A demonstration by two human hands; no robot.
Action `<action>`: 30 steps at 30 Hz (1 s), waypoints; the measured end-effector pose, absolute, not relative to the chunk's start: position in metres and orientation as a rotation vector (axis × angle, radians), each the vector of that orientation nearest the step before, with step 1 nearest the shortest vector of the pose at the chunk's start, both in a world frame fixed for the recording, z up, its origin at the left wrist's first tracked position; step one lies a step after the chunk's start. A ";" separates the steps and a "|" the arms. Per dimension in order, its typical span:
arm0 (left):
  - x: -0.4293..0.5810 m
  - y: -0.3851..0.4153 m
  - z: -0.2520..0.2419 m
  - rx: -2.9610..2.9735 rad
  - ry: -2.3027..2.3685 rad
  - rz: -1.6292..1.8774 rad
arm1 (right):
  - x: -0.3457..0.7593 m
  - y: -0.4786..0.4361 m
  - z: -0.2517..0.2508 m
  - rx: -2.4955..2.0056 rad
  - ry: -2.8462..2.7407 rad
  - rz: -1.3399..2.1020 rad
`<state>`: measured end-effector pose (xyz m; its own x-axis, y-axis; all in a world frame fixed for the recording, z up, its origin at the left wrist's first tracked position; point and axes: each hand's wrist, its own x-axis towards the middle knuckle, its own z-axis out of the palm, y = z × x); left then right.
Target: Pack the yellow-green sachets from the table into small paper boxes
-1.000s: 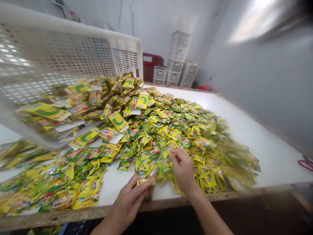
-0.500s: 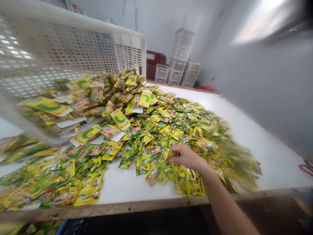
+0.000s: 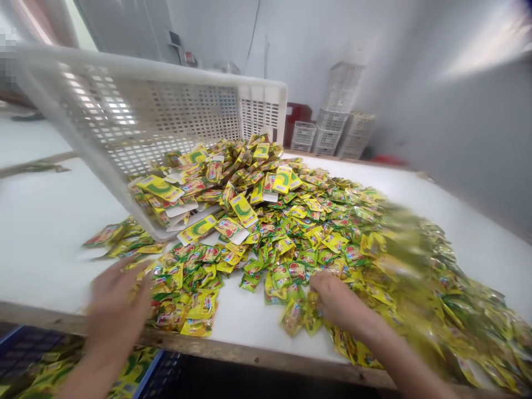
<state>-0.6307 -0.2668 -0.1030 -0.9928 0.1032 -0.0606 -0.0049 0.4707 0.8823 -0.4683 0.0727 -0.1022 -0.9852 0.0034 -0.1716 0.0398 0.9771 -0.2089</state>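
A big heap of small yellow-green sachets (image 3: 332,221) covers the white table (image 3: 45,233). A tipped white plastic crate (image 3: 137,116) spills flat yellow packets (image 3: 160,188) onto the heap. My left hand (image 3: 116,302) lies blurred over a smaller pile of sachets (image 3: 183,299) at the near edge, fingers spread. My right hand (image 3: 336,302) rests on the front of the big heap, fingers curled down among the sachets; whether it grips any is not clear.
The table's wooden front edge (image 3: 249,354) runs below my hands. A blue crate (image 3: 158,371) with more sachets sits under the table at the left. Stacked white crates (image 3: 332,116) and a dark red box (image 3: 297,119) stand against the back wall.
The view has swung left. My left hand, out of sight half a second ago, is back over the near-left pile. My right hand has slid a little nearer the table edge.
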 end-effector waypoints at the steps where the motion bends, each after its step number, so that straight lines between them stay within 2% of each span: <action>1: -0.643 -0.256 -0.104 0.267 2.702 1.505 | -0.462 0.068 -0.102 0.038 2.975 -0.313; 5: -0.694 -0.191 -0.106 1.152 2.889 1.028 | -0.431 0.062 -0.108 0.078 3.046 -0.419; 9: -0.725 -0.162 -0.090 1.299 2.890 0.873 | -0.409 0.073 -0.112 0.228 3.125 -0.795; 11: -0.721 -0.165 -0.082 1.340 2.901 0.798 | -0.407 0.075 -0.107 0.412 3.142 -1.120; 14: -0.679 -0.164 -0.083 1.372 2.849 0.713 | -0.421 0.065 -0.091 0.724 2.960 -1.798; 17: -0.609 -0.148 -0.102 1.284 2.631 0.802 | -0.449 0.044 -0.080 0.668 2.699 -2.363; 19: -0.565 -0.133 -0.119 1.095 2.576 0.966 | -0.465 0.031 -0.084 0.596 2.800 -2.327; 23: -0.518 -0.114 -0.148 0.715 2.631 1.204 | -0.474 0.024 -0.106 0.464 3.150 -1.811; 30: -0.508 -0.109 -0.170 0.839 2.692 1.324 | -0.466 0.052 -0.091 0.079 3.006 -1.308</action>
<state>-0.5085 -0.1094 -0.1704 -0.8547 0.4766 0.2059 0.4539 0.4936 0.7418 -0.4659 0.0521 -0.0909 -0.9893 0.0991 0.1070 -0.0107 0.6821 -0.7311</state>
